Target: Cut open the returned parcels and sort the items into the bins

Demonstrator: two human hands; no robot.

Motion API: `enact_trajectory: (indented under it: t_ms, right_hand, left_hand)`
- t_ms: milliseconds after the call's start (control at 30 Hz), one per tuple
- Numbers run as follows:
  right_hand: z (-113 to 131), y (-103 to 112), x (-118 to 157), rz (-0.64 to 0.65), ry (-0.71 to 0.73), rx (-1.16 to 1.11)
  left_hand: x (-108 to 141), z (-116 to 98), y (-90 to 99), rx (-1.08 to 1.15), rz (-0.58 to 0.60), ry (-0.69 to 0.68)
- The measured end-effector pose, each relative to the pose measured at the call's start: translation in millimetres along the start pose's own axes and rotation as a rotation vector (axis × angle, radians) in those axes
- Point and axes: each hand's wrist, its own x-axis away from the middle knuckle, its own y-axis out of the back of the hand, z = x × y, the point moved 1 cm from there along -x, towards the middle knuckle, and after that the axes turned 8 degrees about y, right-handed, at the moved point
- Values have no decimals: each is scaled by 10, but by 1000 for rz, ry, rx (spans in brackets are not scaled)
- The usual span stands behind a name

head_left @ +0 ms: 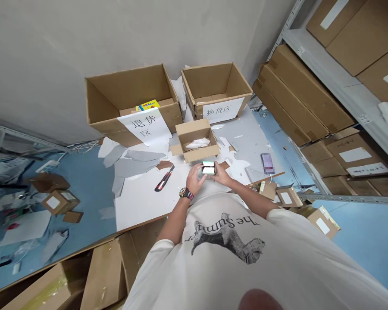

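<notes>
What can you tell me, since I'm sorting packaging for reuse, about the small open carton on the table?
The small open carton looks like brown cardboard. It sits upright, flaps spread: the far one raised, the left one jutting out, the near one facing the person. Something white and crumpled, perhaps paper, lies inside. It rests on the paper-strewn table, beyond the left hand and right hand; whether they touch it is unclear.

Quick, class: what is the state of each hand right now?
Left hand: closed, holding one side of the small rectangular white-and-green box.
Right hand: closed, holding the box's other side.
</notes>
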Motion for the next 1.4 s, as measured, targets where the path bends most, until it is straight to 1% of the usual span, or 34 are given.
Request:
enact_trajectory:
  t_ms: [67,167,200,267,300,400,467,533,600,700,767,800,867,967,1033,1100,1200,1300,1400]
  right_hand:
    - [93,43,44,-61,36,9]
    - [253,133,127,-197,101,51]
    - [301,166,144,-212,123,90]
    - [381,227,150,-180,145,216]
    - [411,254,140,-149,132,294]
    - [477,310,88,-96,22,502]
    - [509,326,61,-73,-16,576]
    - [522,331,52,-30,1,584]
    - [504,339,56,-5,38,525]
    - [426,374,43,-50,101,381]
    - [369,405,-7,-61,124,315]
    - [350,419,-46,-39,123,309]
    - [347,436,-142,66,104,361]
    - [444,423,-292,276,69,559]
    - [555,391,-381,366,77,698]
    - [670,353,-455,406,116,791]
    - [785,314,-529,429,152,836]
    - [812,315,-555,414,133,834]
    - [788,347,-563,403,102,838]
  left_hand:
    - [-25,-8,31,-9,8,-6]
    - [-27,6,50,-38,48,4]
    - [-22,15,45,-44,59,4]
    - [-12,27,20,-47,73,-4]
    - [-8,26,2,-45,74,-9]
    - [-11,-21,-41,-44,41,-12]
    - [-32,-82,-50,-66,18,-21]
    - [-65,-139,-42,-109,13,-31]
    - [-95,-163,-21,-145,10,-27]
    - [-95,-136,13,-125,-16,-17]
    - [-61,-103,25,-87,-24,-36]
    - [-40,-90,26,-70,-23,-47]
    - [-4,-76,20,-49,-20,-61]
    - [18,-79,-7,-32,-18,-73]
    - [14,-82,-40,-23,-7,-71]
    - [2,-73,-84,-9,-1,-45]
    - [-42,-34,-149,25,0,-2]
    - [-129,31,-199,37,40,25]
    - [-220,105,-229,24,86,49]
